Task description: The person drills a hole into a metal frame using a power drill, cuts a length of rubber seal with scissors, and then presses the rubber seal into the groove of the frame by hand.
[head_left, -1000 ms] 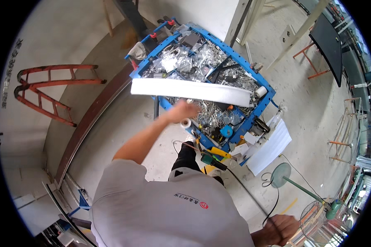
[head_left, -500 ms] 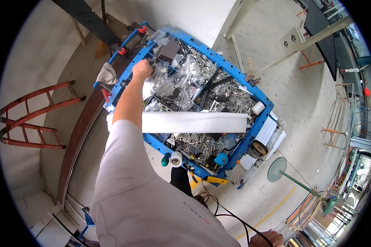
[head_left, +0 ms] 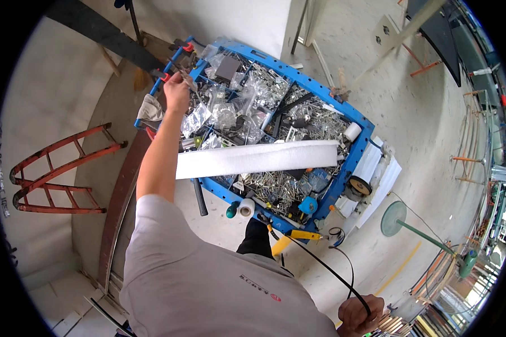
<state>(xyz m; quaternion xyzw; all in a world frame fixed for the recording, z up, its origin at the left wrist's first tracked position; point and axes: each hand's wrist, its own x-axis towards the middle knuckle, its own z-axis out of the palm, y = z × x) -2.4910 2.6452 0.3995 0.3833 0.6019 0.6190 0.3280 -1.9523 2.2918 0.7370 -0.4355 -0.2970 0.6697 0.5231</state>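
Note:
My left hand (head_left: 177, 94) is closed over the far left corner of a blue parts cart (head_left: 289, 70). A slim greyish tool-like piece shows at its fingertips, too blurred to name. Beneath and beside the hand lie clear plastic bags (head_left: 224, 115) of small hardware. At the lower right, my right hand (head_left: 361, 315) is closed around a black cable (head_left: 326, 267), which runs up toward the cart's near edge. A long white foam strip (head_left: 258, 160) lies across the cart's compartments, near my left forearm.
Loose metal fittings (head_left: 275, 188) fill the near compartments. On the near edge are a white roll (head_left: 246, 208), a blue tape measure (head_left: 308, 205) and a yellow tool (head_left: 306, 235). A red ladder (head_left: 67, 168) is at left; a green round-based stand (head_left: 394, 219) is at right.
My left hand has moved left, from over the bags to the cart's far left corner. My right hand, with the cable, has come further into view as the head view shifted.

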